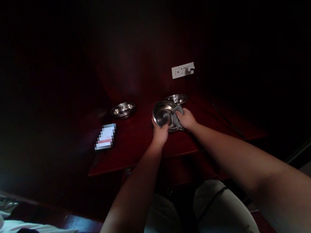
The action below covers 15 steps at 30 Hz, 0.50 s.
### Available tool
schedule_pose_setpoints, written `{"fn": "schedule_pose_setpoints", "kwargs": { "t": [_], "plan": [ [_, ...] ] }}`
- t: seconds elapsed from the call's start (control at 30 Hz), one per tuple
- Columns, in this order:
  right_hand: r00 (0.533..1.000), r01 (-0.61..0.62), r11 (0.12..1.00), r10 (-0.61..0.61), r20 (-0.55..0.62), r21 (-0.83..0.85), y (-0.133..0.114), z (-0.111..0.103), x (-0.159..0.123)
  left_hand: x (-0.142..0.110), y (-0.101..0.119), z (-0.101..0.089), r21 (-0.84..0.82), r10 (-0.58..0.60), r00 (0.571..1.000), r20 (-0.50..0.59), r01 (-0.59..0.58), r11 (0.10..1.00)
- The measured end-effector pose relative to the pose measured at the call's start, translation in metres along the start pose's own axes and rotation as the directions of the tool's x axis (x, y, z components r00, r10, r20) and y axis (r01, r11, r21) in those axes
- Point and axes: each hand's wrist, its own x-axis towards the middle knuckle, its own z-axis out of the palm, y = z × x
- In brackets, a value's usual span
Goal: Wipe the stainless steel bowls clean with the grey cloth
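A shiny metal bowl (161,114) is held tilted above the dark red table (139,148), its inside turned toward me. My left hand (160,133) grips its lower left rim, thumb on the near side and fingers mostly hidden behind. With my right hand (187,119) closed around it, a grey cloth (176,119) presses against the bowl's right side. Behind the held bowl, a second metal bowl (176,99) rests on the table, partly covered from view. Farther left stand more metal bowls (123,109), seemingly stacked.
A phone (105,136) with a lit, blurred screen lies on the left of the table. On the back wall is a white power socket (183,70) with a plug in it. Its dark cable (226,119) runs down across the table's right side. My legs are below the front edge.
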Motion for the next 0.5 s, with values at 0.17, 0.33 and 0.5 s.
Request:
{"fn": "schedule_pose_setpoints", "kwargs": {
  "t": [0.17, 0.33, 0.5],
  "plan": [
    [0.998, 0.016, 0.999, -0.018, 0.053, 0.051, 0.005, -0.001, 0.007, 0.000, 0.001, -0.001, 0.011, -0.041, 0.999, 0.012, 0.041, 0.999],
    [0.986, 0.006, 0.989, -0.030, 0.161, 0.149, 0.008, -0.005, 0.015, 0.000, 0.001, 0.001, -0.010, -0.015, 0.999, 0.050, 0.015, 1.000],
    [0.982, -0.016, 0.984, -0.018, 0.187, 0.178, 0.011, -0.007, 0.023, 0.008, -0.007, 0.001, -0.025, -0.125, 0.989, 0.079, 0.128, 0.991]
  ]
}}
